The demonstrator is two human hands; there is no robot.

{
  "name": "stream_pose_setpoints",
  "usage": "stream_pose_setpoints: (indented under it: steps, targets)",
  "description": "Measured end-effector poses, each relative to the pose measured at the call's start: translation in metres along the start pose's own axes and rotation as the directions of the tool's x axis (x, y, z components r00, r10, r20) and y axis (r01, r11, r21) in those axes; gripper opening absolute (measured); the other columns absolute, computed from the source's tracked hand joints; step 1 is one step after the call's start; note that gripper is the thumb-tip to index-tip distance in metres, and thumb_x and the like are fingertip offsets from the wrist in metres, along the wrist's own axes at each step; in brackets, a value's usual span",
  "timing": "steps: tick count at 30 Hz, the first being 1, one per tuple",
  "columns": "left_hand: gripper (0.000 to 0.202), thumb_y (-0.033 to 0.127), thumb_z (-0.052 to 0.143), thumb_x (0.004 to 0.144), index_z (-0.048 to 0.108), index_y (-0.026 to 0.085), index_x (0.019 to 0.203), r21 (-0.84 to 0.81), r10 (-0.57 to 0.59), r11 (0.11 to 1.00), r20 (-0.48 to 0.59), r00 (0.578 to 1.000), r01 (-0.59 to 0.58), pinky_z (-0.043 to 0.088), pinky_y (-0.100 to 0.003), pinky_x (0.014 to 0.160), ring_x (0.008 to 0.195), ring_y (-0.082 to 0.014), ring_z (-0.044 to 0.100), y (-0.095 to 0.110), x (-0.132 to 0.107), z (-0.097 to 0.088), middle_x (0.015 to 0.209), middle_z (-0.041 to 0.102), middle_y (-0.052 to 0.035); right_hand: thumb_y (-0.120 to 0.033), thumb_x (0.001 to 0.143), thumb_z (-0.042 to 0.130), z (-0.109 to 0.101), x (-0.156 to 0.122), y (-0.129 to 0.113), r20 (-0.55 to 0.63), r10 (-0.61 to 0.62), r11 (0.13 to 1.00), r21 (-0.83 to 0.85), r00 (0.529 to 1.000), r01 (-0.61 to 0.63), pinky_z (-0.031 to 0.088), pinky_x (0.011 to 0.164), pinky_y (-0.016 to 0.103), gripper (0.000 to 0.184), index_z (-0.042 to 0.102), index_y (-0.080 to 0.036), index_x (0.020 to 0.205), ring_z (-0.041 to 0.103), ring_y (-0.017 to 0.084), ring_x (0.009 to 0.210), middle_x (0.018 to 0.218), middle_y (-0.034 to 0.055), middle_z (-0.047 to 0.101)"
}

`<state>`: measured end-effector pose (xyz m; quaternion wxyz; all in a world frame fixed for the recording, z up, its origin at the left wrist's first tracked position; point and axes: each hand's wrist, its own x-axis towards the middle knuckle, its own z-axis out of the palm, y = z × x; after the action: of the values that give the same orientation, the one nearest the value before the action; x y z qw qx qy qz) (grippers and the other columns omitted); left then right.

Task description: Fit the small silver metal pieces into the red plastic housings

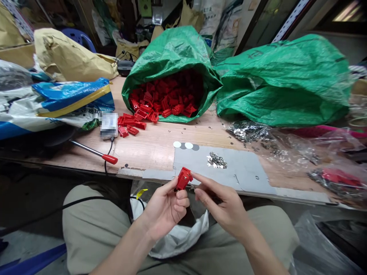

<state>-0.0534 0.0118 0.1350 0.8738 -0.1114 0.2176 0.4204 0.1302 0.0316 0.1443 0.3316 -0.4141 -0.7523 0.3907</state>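
My left hand [166, 208] is closed around a small red plastic part [184, 178], held just below the table's front edge. My right hand [222, 204] is beside it, its index finger stretched onto the part's right side and the other fingers curled; whether a small piece sits under the fingertip is hidden. A little heap of small silver metal pieces [216, 160] lies on a grey sheet [246, 172] just beyond my hands. An open green sack [172, 53] at the back spills many red plastic parts [164, 97] onto the wooden table [155, 143].
A second green sack [283, 80] lies at the right, with clear bags of metal pieces [286, 145] in front. A red-handled screwdriver [96, 152] and a black cable lie at the left near blue-white bags [54, 103]. A white bag [177, 236] sits on my lap.
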Motion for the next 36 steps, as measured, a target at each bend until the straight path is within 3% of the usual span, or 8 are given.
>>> stream_pose_setpoints:
  steps: [4, 7, 11, 15, 19, 22, 25, 36]
  targets:
    - [0.025, 0.028, 0.055, 0.098, 0.052, 0.013, 0.078, 0.005, 0.024, 1.000, 0.059, 0.998, -0.024, 0.035, -0.009, 0.043, 0.052, -0.0039, 0.040, -0.002, 0.003, -0.005, 0.064, 0.037, 0.0038, -0.034, 0.096, 0.057, 0.003, 0.003, -0.005, -0.020, 0.115, 0.985, 0.135, 0.993, -0.111, 0.047, 0.056, 0.022, 0.043, 0.063, -0.019, 0.136, 0.056, 0.012, 0.061, 0.071, 0.0014, 0.065]
    - [0.019, 0.029, 0.065, 0.092, 0.051, 0.017, 0.086, 0.141, 0.202, 0.967, 0.092, 0.975, -0.213, 0.033, -0.011, 0.046, 0.054, -0.0056, 0.039, -0.005, 0.004, -0.012, 0.064, 0.039, 0.0045, -0.041, 0.095, 0.059, 0.005, 0.003, -0.013, 0.014, 0.242, 0.924, 0.303, 0.970, -0.235, 0.042, 0.049, 0.022, 0.052, 0.059, -0.017, 0.141, 0.051, 0.011, 0.055, 0.069, 0.0008, 0.061]
    - [0.026, 0.037, 0.071, 0.088, 0.052, 0.021, 0.090, 0.391, 0.467, 0.778, 0.164, 0.869, -0.492, 0.034, -0.015, 0.051, 0.057, -0.0073, 0.038, -0.006, 0.005, -0.018, 0.063, 0.041, 0.0057, -0.047, 0.092, 0.062, 0.006, 0.004, -0.022, 0.083, 0.352, 0.858, 0.371, 0.932, -0.357, 0.038, 0.045, 0.022, 0.060, 0.059, -0.013, 0.141, 0.045, 0.010, 0.052, 0.064, -0.0001, 0.057]
    - [0.028, 0.043, 0.071, 0.088, 0.054, 0.022, 0.092, 0.528, 0.561, 0.610, 0.239, 0.793, -0.591, 0.035, -0.018, 0.054, 0.058, -0.0076, 0.037, -0.004, 0.005, -0.022, 0.063, 0.041, 0.0060, -0.048, 0.093, 0.060, 0.005, 0.004, -0.025, 0.096, 0.353, 0.869, 0.335, 0.931, -0.364, 0.042, 0.050, 0.023, 0.053, 0.066, -0.015, 0.135, 0.048, 0.012, 0.056, 0.063, 0.0004, 0.057]
    - [0.027, 0.045, 0.068, 0.090, 0.055, 0.022, 0.091, 0.597, 0.596, 0.499, 0.290, 0.749, -0.628, 0.036, -0.019, 0.054, 0.058, -0.0082, 0.038, -0.001, 0.006, -0.027, 0.064, 0.043, 0.0054, -0.047, 0.094, 0.058, 0.002, 0.005, -0.028, 0.068, 0.308, 0.918, 0.240, 0.949, -0.316, 0.057, 0.064, 0.032, 0.046, 0.070, -0.021, 0.131, 0.063, 0.021, 0.071, 0.066, 0.0028, 0.067]
    - [0.026, 0.045, 0.066, 0.091, 0.055, 0.021, 0.090, 0.612, 0.604, 0.462, 0.312, 0.733, -0.642, 0.036, -0.019, 0.054, 0.057, -0.0079, 0.037, -0.001, 0.007, -0.030, 0.063, 0.041, 0.0059, -0.043, 0.096, 0.057, 0.002, 0.006, -0.030, 0.056, 0.255, 0.946, 0.195, 0.965, -0.261, 0.060, 0.085, 0.040, 0.040, 0.071, -0.025, 0.129, 0.070, 0.027, 0.093, 0.087, 0.0047, 0.078]
    - [0.025, 0.045, 0.065, 0.092, 0.055, 0.021, 0.091, 0.617, 0.614, 0.446, 0.316, 0.723, -0.649, 0.037, -0.019, 0.054, 0.056, -0.0077, 0.037, 0.000, 0.008, -0.030, 0.063, 0.041, 0.0061, -0.038, 0.098, 0.056, 0.003, 0.006, -0.030, 0.063, 0.231, 0.953, 0.187, 0.971, -0.239, 0.055, 0.100, 0.043, 0.038, 0.069, -0.026, 0.130, 0.069, 0.028, 0.110, 0.113, 0.0045, 0.077]
    - [0.028, 0.044, 0.069, 0.089, 0.054, 0.021, 0.087, 0.577, 0.593, 0.522, 0.284, 0.753, -0.629, 0.034, -0.017, 0.051, 0.056, -0.0067, 0.035, 0.003, 0.006, -0.023, 0.063, 0.038, 0.0068, -0.033, 0.099, 0.055, 0.004, 0.007, -0.029, 0.068, 0.219, 0.956, 0.182, 0.973, -0.228, 0.051, 0.107, 0.043, 0.038, 0.064, -0.025, 0.135, 0.062, 0.028, 0.124, 0.130, 0.0029, 0.069]
